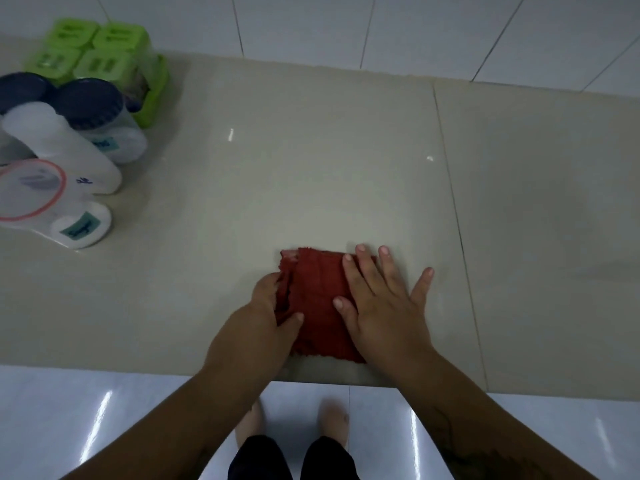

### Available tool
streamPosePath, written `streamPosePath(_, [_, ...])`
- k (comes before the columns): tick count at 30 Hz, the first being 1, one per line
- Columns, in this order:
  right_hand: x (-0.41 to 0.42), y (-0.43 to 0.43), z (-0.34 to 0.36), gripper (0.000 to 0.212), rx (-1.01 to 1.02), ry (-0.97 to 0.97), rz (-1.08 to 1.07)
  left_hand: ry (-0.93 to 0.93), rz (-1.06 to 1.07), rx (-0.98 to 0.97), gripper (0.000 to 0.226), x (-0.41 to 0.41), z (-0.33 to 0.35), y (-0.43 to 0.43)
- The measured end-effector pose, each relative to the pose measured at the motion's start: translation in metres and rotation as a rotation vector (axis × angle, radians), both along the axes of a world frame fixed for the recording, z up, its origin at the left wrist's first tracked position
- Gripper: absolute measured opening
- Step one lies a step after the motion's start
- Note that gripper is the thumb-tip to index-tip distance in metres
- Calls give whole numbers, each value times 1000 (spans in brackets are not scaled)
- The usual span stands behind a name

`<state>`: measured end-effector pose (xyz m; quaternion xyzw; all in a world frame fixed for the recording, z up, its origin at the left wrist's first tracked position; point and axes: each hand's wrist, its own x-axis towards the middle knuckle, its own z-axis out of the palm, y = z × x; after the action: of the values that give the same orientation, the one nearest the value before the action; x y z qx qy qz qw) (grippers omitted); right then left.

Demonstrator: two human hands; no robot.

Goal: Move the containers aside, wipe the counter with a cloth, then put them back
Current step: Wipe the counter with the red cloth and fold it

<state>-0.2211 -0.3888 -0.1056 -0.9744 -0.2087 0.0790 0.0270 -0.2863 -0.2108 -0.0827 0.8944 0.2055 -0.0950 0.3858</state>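
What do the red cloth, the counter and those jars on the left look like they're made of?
The red cloth: woven fabric, matte, frayed edges. The counter: glazed tile or polished stone, glossy, with light glints and a straight seam. The jars: probably plastic, milky translucent walls, dark lids on two.

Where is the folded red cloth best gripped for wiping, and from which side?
Likely at the bunched left edge of the red cloth, from the left: the folds lift there, where the left hand pinches them. The right hand presses the flat part.
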Motion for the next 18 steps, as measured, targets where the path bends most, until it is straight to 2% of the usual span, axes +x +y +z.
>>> streamPosePath(4, [1,1,-1,64,9,10,10,48,-170,397,75,-6,12,9])
streamPosePath(7, [3,-1,0,66,35,-2,24,-180,-228,579,65,7,19,15])
streamPosePath(9, [4,-2,2,66,56,-7,32,-258,-331,634,58,17,17,11])
streamPosePath(12, [1,-3,3,67,38,5,57,-151,-536,701,62,22,-4,7])
streamPosePath(18, [3,-6,0,68,-33,46,78,-62,-585,629,68,21,-18,20])
